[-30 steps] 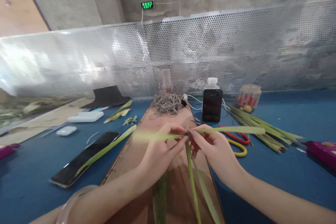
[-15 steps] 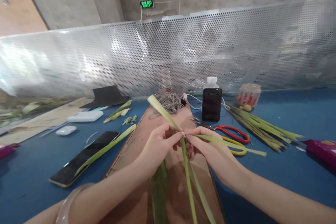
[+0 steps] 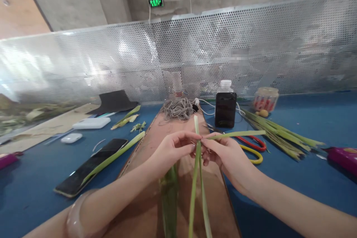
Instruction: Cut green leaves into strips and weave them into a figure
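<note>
Pale green leaf strips (image 3: 195,178) cross between my two hands over a brown board. My left hand (image 3: 177,148) pinches them from the left, thumb and fingers closed at the crossing. From the right, my right hand (image 3: 221,152) pinches the same spot, fingertips almost touching the left ones. One strip end points up past the fingers, one sticks out to the right over the right hand, and two hang down towards me. The fingers partly hide the crossing. Beneath the left hand, a wider dark green leaf bundle (image 3: 169,200) lies on the board (image 3: 150,148).
Scissors with red and yellow handles (image 3: 252,155) lie right of my right hand. Beyond are a bundle of leaf stalks (image 3: 279,134), an upright black phone (image 3: 225,109) and a jar (image 3: 266,99). Grey cord (image 3: 179,109) is at the board's far end; another phone (image 3: 92,167) lies left.
The upper strip end has swung from leaning left to nearly upright. The right-hand strip has risen and now points level to the right. The hanging strips have shifted left; both hands keep their pinch.
</note>
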Demonstrator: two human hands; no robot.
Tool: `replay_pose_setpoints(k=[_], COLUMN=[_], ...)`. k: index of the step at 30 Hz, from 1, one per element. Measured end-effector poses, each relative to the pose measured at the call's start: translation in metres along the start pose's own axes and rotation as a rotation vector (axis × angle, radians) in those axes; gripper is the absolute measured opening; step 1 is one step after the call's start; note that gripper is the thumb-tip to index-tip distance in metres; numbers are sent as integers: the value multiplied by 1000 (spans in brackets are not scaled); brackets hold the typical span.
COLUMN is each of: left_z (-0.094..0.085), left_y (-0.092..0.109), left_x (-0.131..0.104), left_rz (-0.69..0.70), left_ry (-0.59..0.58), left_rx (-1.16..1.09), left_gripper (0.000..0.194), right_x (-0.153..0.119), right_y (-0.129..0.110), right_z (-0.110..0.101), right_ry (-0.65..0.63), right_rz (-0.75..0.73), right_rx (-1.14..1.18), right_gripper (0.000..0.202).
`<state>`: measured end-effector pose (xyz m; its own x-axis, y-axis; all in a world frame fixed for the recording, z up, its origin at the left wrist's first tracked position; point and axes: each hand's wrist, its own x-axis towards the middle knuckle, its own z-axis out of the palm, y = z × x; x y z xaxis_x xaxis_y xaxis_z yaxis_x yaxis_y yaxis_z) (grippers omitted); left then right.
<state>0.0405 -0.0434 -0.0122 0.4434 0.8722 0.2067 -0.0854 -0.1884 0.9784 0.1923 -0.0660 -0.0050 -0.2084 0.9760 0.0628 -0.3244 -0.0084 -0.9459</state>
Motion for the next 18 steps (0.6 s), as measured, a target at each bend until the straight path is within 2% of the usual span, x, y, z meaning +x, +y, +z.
replay_pose_setpoints(k=[4, 8, 12, 18], left_z=[-2, 0, 2, 7], left_y=[2, 2, 4, 4], left_x=[-1, -2, -3, -5], left_rz=[-1, 13, 61, 114], left_ry=[-102, -73, -92, 40], left_rx=[75, 118, 182, 313], left_gripper=[33, 37, 35, 27], right_x=[2, 1, -1, -3], right_y=[1, 1, -1, 2], right_z=[-2, -2, -1, -3], right_ry=[66, 90, 94, 86], right_rz=[-35, -60, -125, -222], right_rx=[-35, -180, -259, -405], right_gripper=[12, 12, 11, 12])
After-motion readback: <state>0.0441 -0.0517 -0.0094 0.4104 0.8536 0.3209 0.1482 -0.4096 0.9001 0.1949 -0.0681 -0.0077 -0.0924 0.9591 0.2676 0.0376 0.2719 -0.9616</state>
